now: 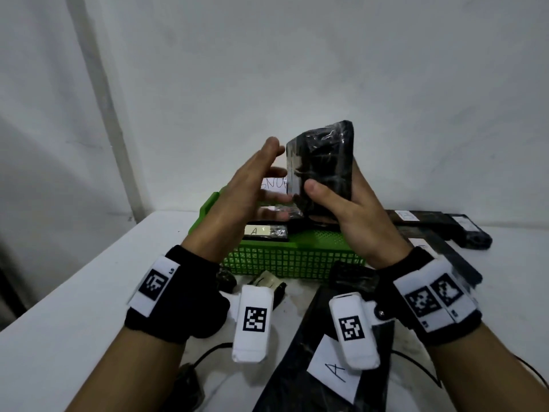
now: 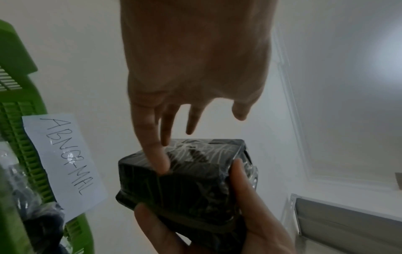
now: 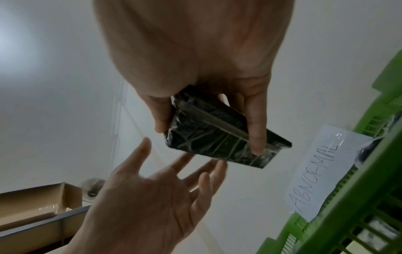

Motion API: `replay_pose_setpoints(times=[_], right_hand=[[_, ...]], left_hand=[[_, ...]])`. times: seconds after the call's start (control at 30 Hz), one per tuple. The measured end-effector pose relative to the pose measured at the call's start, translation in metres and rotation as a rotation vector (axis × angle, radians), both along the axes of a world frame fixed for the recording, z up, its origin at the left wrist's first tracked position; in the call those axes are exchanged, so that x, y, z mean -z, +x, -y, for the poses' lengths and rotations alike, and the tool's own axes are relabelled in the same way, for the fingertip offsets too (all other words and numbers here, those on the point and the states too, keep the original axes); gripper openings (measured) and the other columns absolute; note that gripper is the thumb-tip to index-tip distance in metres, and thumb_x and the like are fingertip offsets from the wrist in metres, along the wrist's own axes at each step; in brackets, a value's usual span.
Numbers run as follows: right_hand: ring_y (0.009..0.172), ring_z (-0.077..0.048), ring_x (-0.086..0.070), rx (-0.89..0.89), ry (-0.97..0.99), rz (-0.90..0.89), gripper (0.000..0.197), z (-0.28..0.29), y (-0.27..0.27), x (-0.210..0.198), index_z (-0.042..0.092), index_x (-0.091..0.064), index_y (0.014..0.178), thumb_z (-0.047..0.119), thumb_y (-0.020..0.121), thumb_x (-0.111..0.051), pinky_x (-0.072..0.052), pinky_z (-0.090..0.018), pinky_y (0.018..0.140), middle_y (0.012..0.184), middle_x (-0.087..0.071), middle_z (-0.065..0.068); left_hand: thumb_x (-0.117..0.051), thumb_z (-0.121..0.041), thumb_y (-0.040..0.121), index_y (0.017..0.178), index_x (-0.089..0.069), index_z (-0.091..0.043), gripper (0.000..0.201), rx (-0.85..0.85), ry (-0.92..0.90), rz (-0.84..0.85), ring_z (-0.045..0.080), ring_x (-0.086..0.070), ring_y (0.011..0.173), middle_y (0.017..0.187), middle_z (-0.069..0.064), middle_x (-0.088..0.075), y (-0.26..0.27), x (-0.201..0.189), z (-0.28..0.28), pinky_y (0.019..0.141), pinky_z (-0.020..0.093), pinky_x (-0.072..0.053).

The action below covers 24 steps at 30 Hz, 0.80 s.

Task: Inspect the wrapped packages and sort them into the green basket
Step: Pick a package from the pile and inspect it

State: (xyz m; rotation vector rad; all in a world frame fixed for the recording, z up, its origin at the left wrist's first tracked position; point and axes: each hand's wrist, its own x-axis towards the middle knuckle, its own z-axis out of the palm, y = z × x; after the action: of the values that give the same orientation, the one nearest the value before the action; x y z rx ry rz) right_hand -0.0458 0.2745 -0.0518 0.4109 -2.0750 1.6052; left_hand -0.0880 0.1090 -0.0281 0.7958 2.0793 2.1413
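White wall (image 1: 297, 55) behind, white table (image 1: 74, 292) below. On it, against that wall, the green basket (image 1: 291, 260) — paper label reading ABNORMAL (image 2: 65, 158) on its far side. Above the basket, held upright: black wrapped package (image 1: 322, 165), gripped between thumb and fingers of the right hand (image 1: 356, 215). Just left of it, left hand (image 1: 237, 197) — fingers (image 3: 208, 173) straight, spread, holding nothing.

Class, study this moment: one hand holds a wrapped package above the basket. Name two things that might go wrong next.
1. Only the right hand grips the glossy black package; the left hand is open, so it may slip.
2. The green basket carries an ABNORMAL label; hasty inspection might missort it.
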Motion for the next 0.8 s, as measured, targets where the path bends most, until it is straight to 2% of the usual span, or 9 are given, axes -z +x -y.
replay_pose_setpoints(times=[0.07, 0.17, 0.23, 0.33, 0.43, 0.53, 0.6, 0.7, 0.8], right_hand=[[0.128, -0.007, -0.058, -0.026, 0.100, -0.029, 0.079, 0.003, -0.001, 0.003, 0.033, -0.022, 0.159, 0.034, 0.093, -0.065, -0.048, -0.043, 0.110, 0.142, -0.060, 0.009], [0.134, -0.007, -0.052, -0.092, 0.153, -0.049, 0.086, -0.001, -0.004, 0.005, 0.032, -0.019, 0.160, 0.034, 0.090, -0.069, -0.048, -0.035, 0.110, 0.150, -0.052, 0.006], [0.131, -0.005, -0.055, -0.146, 0.054, -0.026, 0.082, -0.005, -0.001, 0.001, 0.031, -0.033, 0.154, 0.047, 0.084, -0.072, -0.051, -0.030, 0.103, 0.142, -0.058, 0.012], [0.127, -0.006, -0.057, -0.211, -0.181, 0.076, 0.060, -0.010, 0.004, -0.009, 0.036, -0.065, 0.118, 0.073, 0.072, -0.068, -0.050, -0.039, 0.099, 0.128, -0.065, 0.019], [0.119, -0.010, -0.063, -0.137, -0.257, 0.115, 0.039, -0.011, 0.001, -0.010, 0.026, -0.058, 0.107, 0.054, 0.080, -0.066, -0.053, -0.051, 0.095, 0.132, -0.064, 0.007], [0.116, -0.016, -0.066, -0.005, -0.267, 0.091, 0.061, -0.007, -0.005, -0.005, 0.029, -0.046, 0.130, 0.041, 0.076, -0.072, -0.060, -0.045, 0.088, 0.141, -0.057, -0.002], [0.111, -0.019, -0.070, 0.040, -0.205, 0.030, 0.072, -0.006, -0.005, -0.002, 0.029, -0.038, 0.143, 0.030, 0.078, -0.070, -0.060, -0.046, 0.090, 0.131, -0.066, -0.001], [0.109, -0.020, -0.071, 0.104, -0.122, -0.072, 0.070, -0.006, 0.001, -0.003, 0.028, -0.038, 0.145, 0.020, 0.082, -0.068, -0.058, -0.049, 0.093, 0.121, -0.072, -0.001], [0.115, -0.017, -0.068, 0.110, -0.079, -0.137, 0.071, -0.006, 0.005, -0.007, 0.026, -0.038, 0.145, 0.010, 0.085, -0.071, -0.057, -0.041, 0.097, 0.128, -0.069, -0.001]], left_hand=[[-0.036, -0.073, 0.091, 0.132, -0.058, -0.038, 0.058, 0.016, -0.056, 0.058, 0.020, -0.074, 0.087, 0.124, 0.004, -0.065, -0.003, 0.002, 0.001, 0.071, 0.035, -0.059], [-0.049, -0.075, 0.086, 0.131, -0.058, -0.037, 0.060, 0.034, -0.015, 0.099, 0.030, -0.075, 0.091, 0.132, 0.007, -0.060, -0.008, 0.004, 0.004, 0.082, 0.045, -0.061], [-0.060, -0.066, 0.081, 0.133, -0.054, -0.037, 0.060, 0.069, 0.014, 0.121, 0.035, -0.074, 0.096, 0.136, 0.008, -0.056, -0.010, 0.005, 0.006, 0.088, 0.053, -0.058], [-0.067, -0.046, 0.085, 0.139, -0.043, -0.044, 0.058, 0.123, 0.009, 0.068, 0.026, -0.071, 0.106, 0.135, 0.001, -0.057, -0.011, 0.010, 0.003, 0.088, 0.053, -0.058], [-0.073, -0.036, 0.085, 0.142, -0.037, -0.048, 0.069, 0.117, -0.066, -0.111, 0.022, -0.065, 0.116, 0.147, -0.004, -0.044, -0.010, 0.016, -0.003, 0.086, 0.046, -0.060], [-0.078, -0.040, 0.077, 0.141, -0.036, -0.053, 0.077, 0.108, -0.154, -0.235, 0.022, -0.057, 0.125, 0.153, -0.003, -0.034, -0.011, 0.022, -0.006, 0.092, 0.045, -0.058], [-0.078, -0.038, 0.079, 0.143, -0.033, -0.052, 0.079, 0.086, -0.190, -0.290, 0.018, -0.053, 0.127, 0.152, -0.005, -0.034, -0.009, 0.024, -0.007, 0.093, 0.042, -0.058], [-0.078, -0.030, 0.084, 0.147, -0.029, -0.047, 0.081, 0.100, -0.201, -0.354, 0.017, -0.051, 0.130, 0.151, -0.006, -0.037, -0.008, 0.023, -0.006, 0.093, 0.045, -0.057], [-0.070, -0.028, 0.089, 0.144, -0.035, -0.040, 0.065, 0.133, -0.124, -0.345, 0.018, -0.053, 0.130, 0.148, -0.010, -0.043, -0.005, 0.017, -0.004, 0.096, 0.047, -0.055]])
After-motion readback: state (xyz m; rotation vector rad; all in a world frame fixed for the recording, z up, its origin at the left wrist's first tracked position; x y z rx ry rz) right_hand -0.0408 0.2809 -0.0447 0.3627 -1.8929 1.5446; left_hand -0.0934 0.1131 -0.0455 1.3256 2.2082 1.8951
